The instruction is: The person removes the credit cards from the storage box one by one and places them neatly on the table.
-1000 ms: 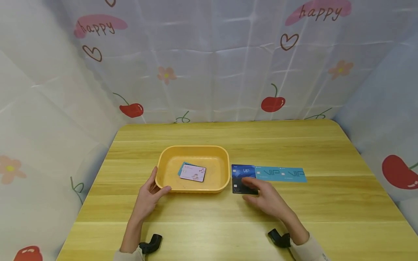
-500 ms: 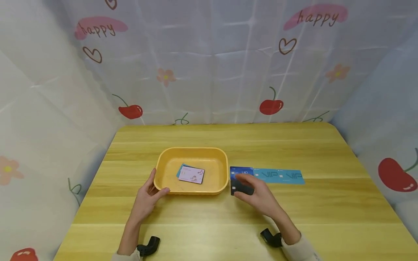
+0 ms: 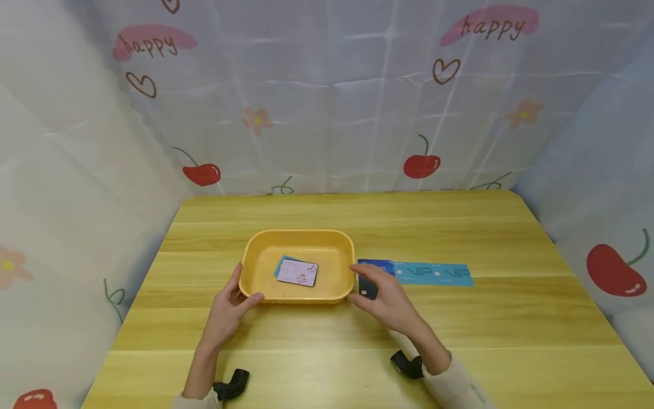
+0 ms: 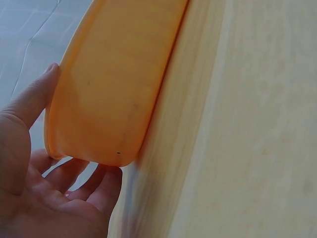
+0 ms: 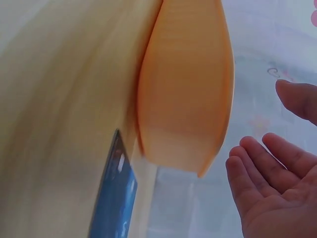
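Observation:
A yellow plastic basin sits on the table. My left hand grips its left end; in the left wrist view, the thumb lies at the rim and the fingers bend against the end wall. My right hand is by the basin's right end, fingers loosely bent and thumb apart, holding nothing. In the right wrist view a gap shows between the fingertips and the basin wall. Under this hand lie a dark blue card and a black card, both partly hidden.
Inside the basin, a pale pink card overlaps a light blue card. Two light blue VIP cards extend in a row to the right of the dark blue one. Behind the wooden table hangs a printed white curtain.
My right hand has moved left from over the black card to the basin's right end. The left hand keeps its grip on the basin, and the cards lie as before.

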Demonstrator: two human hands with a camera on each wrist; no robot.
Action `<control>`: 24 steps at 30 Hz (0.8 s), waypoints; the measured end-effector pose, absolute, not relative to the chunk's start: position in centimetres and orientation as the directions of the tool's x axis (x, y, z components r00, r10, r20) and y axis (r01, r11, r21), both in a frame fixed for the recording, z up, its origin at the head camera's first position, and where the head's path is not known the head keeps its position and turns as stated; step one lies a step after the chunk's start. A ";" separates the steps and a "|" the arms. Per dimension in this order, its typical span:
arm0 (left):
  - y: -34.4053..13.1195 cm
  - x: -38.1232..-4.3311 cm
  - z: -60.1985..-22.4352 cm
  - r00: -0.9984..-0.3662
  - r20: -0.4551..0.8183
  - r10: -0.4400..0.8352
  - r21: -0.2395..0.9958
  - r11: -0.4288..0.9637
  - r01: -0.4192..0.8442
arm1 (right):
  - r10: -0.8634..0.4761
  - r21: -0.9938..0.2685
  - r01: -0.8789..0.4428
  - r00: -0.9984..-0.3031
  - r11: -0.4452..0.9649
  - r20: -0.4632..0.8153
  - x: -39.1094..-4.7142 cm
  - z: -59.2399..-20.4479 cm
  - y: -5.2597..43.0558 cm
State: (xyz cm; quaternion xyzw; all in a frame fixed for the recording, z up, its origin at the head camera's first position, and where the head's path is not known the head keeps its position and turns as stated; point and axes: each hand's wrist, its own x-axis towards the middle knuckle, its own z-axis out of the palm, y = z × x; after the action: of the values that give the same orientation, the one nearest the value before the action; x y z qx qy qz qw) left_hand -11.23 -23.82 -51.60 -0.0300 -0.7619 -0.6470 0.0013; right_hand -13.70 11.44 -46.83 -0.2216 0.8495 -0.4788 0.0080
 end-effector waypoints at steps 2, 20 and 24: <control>-23.8 -11.2 -51.6 -0.998 0.039 0.043 0.986 0.161 0.045 | -0.391 -0.811 -0.376 -0.898 0.449 0.201 -14.0 -46.6 10.8; -23.8 -11.3 -51.8 -0.998 0.045 0.044 0.985 0.163 0.052 | -0.461 -0.874 -0.325 -0.877 0.362 0.135 -16.4 -47.0 5.4; -23.8 -11.3 -51.8 -0.998 0.051 0.041 0.986 0.160 0.057 | -0.477 -0.871 -0.313 -0.872 0.378 0.107 -16.7 -46.8 4.4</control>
State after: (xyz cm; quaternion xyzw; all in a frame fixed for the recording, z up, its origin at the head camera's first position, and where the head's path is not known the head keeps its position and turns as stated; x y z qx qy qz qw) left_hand -11.27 -23.82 -51.78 -0.0322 -0.7614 -0.6474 0.0058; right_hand -16.69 4.44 -46.77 -0.2391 0.8260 -0.5039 0.0812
